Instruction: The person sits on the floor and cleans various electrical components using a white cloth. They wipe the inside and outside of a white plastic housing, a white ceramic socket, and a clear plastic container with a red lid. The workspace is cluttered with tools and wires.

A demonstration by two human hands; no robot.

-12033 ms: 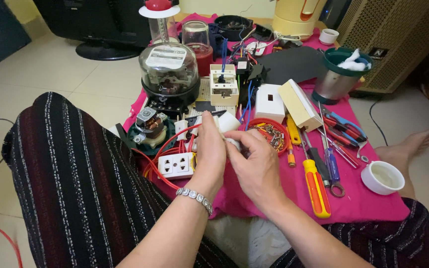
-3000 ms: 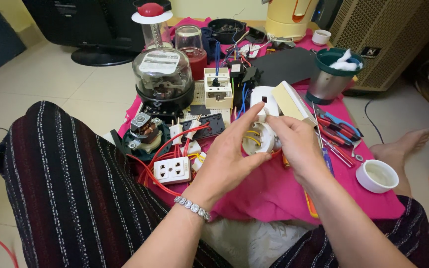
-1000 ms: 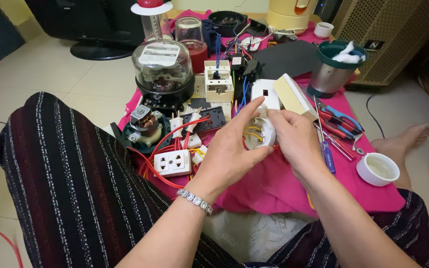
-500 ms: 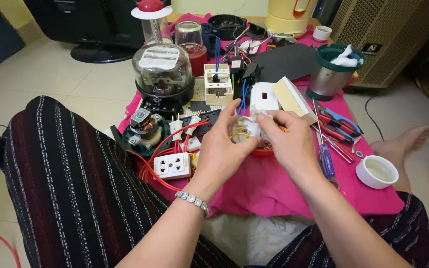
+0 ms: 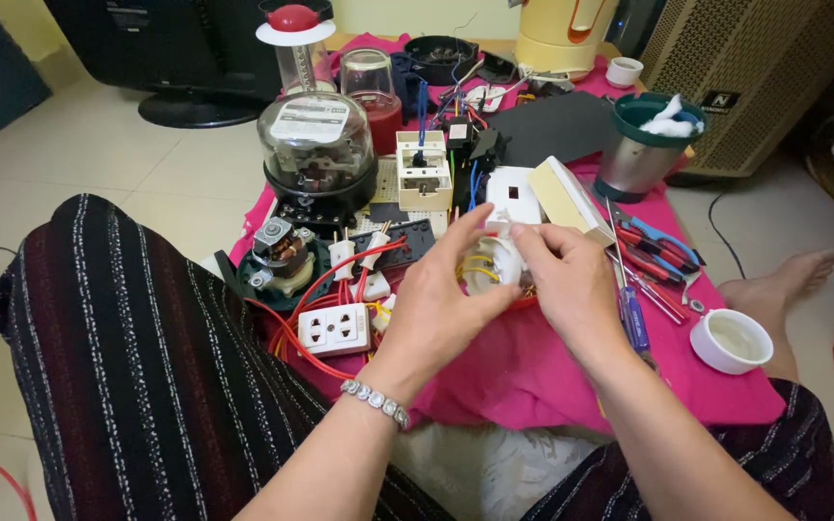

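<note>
Both my hands meet over the pink cloth [image 5: 533, 376]. My left hand [image 5: 446, 299] cups a small white electrical part with yellow wires [image 5: 494, 262] from below and the left. My right hand [image 5: 567, 280] pinches the same part from the right with thumb and fingers. A white double wall socket [image 5: 335, 330] on red wires [image 5: 316, 289] lies just left of my left hand. A round clear-domed meter [image 5: 318, 154] stands behind it.
A small motor [image 5: 277, 253] sits at the cloth's left edge. Screwdrivers and pliers [image 5: 663, 256] lie to the right, beside a white cup [image 5: 731, 340] and a steel can [image 5: 639, 145]. My striped trouser leg [image 5: 118, 357] fills the left foreground; a bare foot [image 5: 793, 275] shows at right.
My hands lifted the white part off the cloth, held it higher and farther right, then brought it slightly down and closer together, still gripped by both.
</note>
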